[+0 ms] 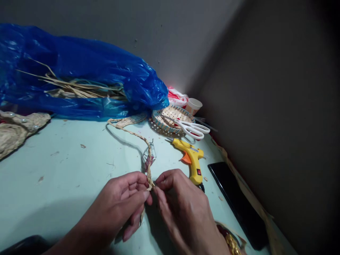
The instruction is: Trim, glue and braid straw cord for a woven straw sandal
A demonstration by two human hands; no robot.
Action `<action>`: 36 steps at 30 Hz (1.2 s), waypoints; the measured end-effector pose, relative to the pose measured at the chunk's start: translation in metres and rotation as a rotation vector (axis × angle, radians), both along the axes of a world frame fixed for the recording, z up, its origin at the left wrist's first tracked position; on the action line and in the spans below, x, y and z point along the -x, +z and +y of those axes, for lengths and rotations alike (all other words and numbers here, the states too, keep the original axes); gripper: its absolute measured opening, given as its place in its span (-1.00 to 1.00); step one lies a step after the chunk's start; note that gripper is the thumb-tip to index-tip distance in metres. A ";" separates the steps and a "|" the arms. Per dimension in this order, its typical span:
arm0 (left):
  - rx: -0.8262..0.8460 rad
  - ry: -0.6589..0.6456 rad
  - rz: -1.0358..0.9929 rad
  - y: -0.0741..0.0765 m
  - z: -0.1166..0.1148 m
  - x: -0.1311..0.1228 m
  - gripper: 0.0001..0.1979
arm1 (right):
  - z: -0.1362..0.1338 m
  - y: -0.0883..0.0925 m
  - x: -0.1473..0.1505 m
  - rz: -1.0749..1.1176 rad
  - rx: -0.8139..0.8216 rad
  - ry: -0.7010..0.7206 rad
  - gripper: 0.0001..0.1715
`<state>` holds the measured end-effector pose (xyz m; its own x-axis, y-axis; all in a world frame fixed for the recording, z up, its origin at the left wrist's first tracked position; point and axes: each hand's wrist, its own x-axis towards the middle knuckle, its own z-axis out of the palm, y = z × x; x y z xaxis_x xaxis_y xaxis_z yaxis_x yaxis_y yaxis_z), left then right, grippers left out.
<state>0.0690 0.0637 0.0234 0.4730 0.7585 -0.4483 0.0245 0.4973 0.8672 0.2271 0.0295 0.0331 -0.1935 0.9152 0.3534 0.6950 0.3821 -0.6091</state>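
A thin braid of straw-coloured fibre [149,156] runs from the far side of the table down to my fingers. My left hand [123,202] pinches the near end of the braid between thumb and fingers. Close against it, my right hand [183,202] has thumb and forefinger pressed together on a short strand at the same end. A loose tail hangs below the left fingers. Farther back, the braid joins a wider flat woven strip [130,121]. Behind the braid lies a small wire stand [153,153], partly hidden by it.
A yellow glue gun [195,161] and black phone [239,202] lie to the right. White-handled scissors [195,129] rest over a woven basket [172,113] beside a paper cup [194,104]. A blue plastic bag [92,53] holds dry strands at the back. A woven piece with pearls [18,131] is left.
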 end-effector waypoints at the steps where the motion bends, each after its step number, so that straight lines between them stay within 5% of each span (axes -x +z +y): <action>1: -0.016 -0.001 0.011 0.000 0.000 0.000 -0.79 | 0.000 -0.001 0.000 -0.008 -0.005 -0.009 -0.88; 11: -0.041 0.035 0.071 -0.005 0.000 0.003 -0.75 | -0.003 -0.003 -0.005 -0.229 -0.147 0.062 -0.86; 31: 0.013 0.156 0.119 0.011 -0.006 -0.007 -0.80 | 0.000 0.020 -0.014 -0.169 0.208 0.058 -0.88; 36: 0.011 0.175 0.119 0.014 -0.008 -0.009 -0.76 | -0.005 0.017 -0.014 -0.253 -0.004 0.066 -0.79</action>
<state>0.0783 0.0555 0.0369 0.2777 0.8192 -0.5017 0.0384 0.5124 0.8579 0.2406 0.0246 0.0499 -0.3352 0.8966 0.2894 0.7985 0.4334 -0.4178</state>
